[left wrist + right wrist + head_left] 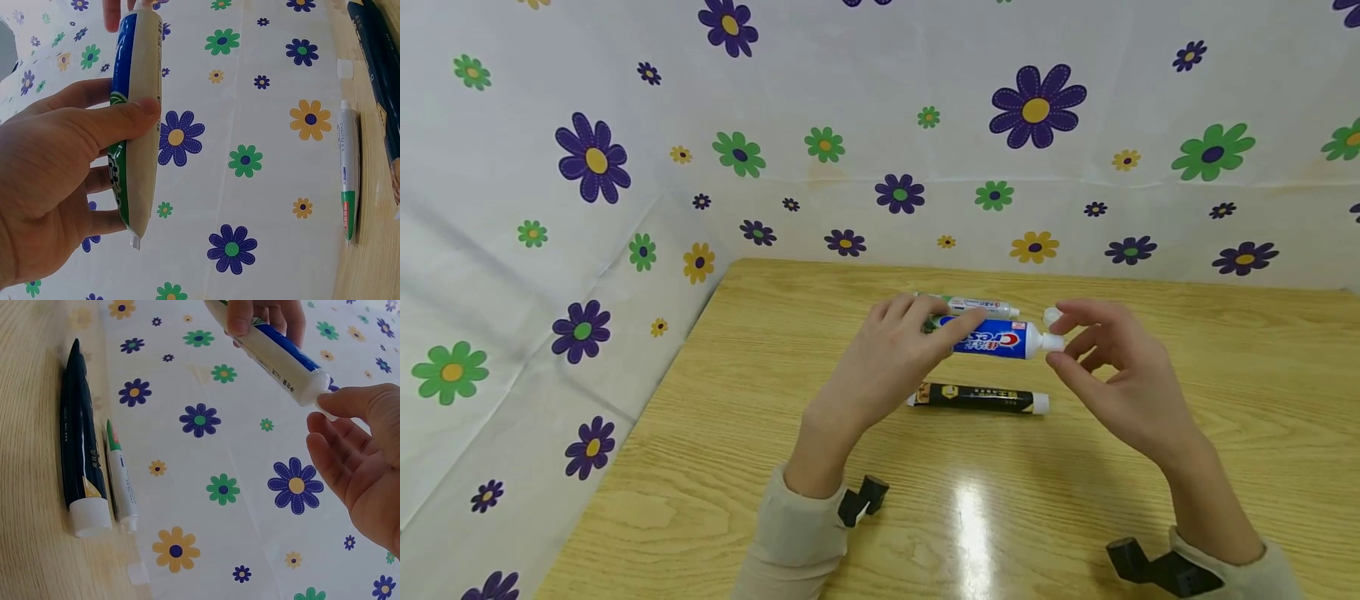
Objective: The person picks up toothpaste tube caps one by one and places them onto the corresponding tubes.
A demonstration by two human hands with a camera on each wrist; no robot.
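Observation:
My left hand grips a blue, white and green Crest toothpaste tube, held above the table. The left wrist view shows the thumb across the tube's pale side and fingers behind it. At its right end is a white cap, which my right hand pinches between thumb and fingers. In the right wrist view the thumb partly hides that cap. Below the held tube, a black toothpaste tube with a white cap lies on the table.
A smaller white and green tube lies behind the black one, its narrow nozzle showing. A loose white cap sits on the wooden table just beyond that nozzle. Flower-patterned sheeting rises at the back and left edges.

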